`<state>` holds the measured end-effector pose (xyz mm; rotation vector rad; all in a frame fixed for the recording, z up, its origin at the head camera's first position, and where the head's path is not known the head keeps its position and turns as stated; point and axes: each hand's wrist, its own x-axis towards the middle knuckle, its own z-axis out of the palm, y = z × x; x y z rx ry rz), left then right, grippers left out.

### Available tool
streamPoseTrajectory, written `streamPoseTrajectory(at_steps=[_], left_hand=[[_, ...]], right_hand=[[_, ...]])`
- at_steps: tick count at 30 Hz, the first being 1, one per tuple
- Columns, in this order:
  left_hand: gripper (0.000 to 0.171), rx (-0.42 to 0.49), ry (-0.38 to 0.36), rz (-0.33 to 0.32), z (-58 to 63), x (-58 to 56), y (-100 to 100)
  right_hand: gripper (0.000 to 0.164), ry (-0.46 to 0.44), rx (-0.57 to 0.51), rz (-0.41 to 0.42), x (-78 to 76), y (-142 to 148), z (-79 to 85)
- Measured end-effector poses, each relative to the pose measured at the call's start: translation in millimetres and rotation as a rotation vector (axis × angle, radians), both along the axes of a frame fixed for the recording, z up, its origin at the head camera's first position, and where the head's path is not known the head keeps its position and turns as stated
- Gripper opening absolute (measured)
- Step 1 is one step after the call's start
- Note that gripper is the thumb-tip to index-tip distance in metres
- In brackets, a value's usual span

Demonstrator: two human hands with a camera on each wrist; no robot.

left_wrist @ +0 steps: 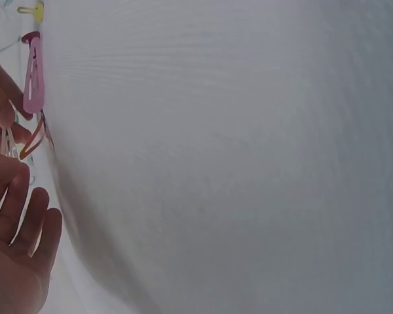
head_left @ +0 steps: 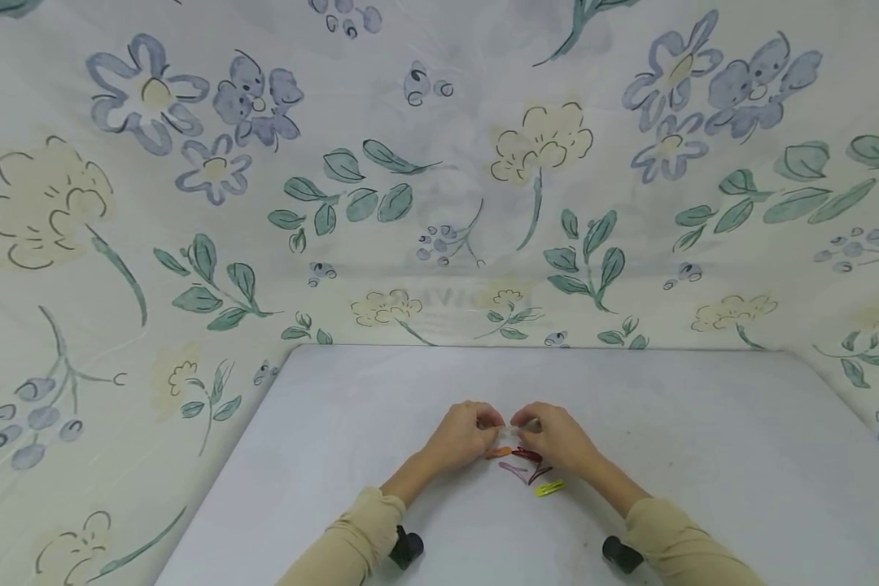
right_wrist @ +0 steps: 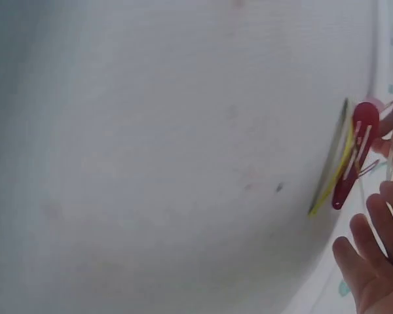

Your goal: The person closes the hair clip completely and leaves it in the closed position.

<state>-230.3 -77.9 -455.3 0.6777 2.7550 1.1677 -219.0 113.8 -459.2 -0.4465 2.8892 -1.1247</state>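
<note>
My left hand and right hand meet near the middle of the table, each pinching one end of a small whitish, see-through snap hair clip. In the left wrist view, that pale clip spans the gap between the fingertips of both hands; the right wrist view catches only part of it. Just below the hands lie an orange hair clip, a dark red one, a pinkish-purple one, a maroon one and a yellow one.
A white tabletop lies beneath both arms. Behind and around it hangs a flower-printed sheet. Black devices sit by the sleeves, one at the left forearm and another at the right.
</note>
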Motion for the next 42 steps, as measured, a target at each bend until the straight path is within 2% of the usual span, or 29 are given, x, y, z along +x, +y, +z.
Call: streamPoseTrajectory(at_steps=[7,16,32,42], left_hand=[[0.010,0.056,0.046,0.000,2.7,-0.2,3.9],[0.009,0.133,0.120,-0.012,6.0,3.3,6.6],[0.009,0.322,0.122,0.034,-1.0,13.8,12.2],[0.009,0.352,0.034,0.062,2.2,21.6,7.2]], right_hand=[[0.014,0.054,-0.116,0.017,3.5,5.1,5.5],[0.013,0.059,-0.179,0.016,7.2,10.0,11.4],[0.011,0.057,-0.266,0.026,15.4,15.8,8.3],[0.010,0.053,-0.283,0.089,18.2,17.4,6.2]])
